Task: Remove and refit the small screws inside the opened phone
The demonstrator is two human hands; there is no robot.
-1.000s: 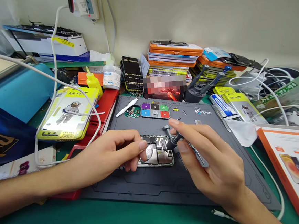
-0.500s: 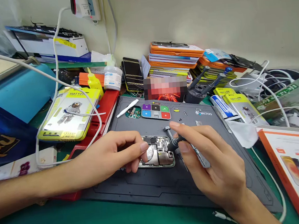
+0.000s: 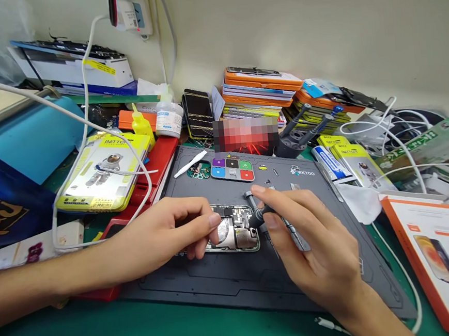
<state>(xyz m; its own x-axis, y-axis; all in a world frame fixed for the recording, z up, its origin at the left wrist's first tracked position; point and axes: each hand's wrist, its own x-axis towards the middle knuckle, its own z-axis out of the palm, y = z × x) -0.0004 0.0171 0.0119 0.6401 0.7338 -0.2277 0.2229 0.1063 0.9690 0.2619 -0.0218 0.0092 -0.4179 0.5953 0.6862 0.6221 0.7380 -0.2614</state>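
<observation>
While the open silver phone with its shiny insides showing (image 3: 230, 240) lay flat on the big dark grey mat (image 3: 202, 286), 2 bare hands were over it. With the phone as the middle of the clock, the left hand (image 3: 186, 223) reached in from 9 o'clock. Its thumb and pointing finger were close together above the phone, and the other fingers curled under, perhaps to stop the phone from sliding. I could not tell if those fingers pinched anything small.

The right hand (image 3: 315, 238) reached in from 4 o'clock. Its thumb and fingers pinched a dark grey, ribbed, round tool (image 3: 257, 219), and the pointing finger stuck out past it, maybe to help steer. The tool leaned toward the phone's 3 o'clock end. Its tip was hidden, so I could not tell if it touched.

More grey metal tools (image 3: 299, 241) lay beneath that hand, maybe to be quick to grab. At 12 o'clock sat a flat grey tray with bright coloured squares (image 3: 232, 168). A round black tool stand (image 3: 290, 144) stood at 2 o'clock, probably to keep long tools together.
</observation>
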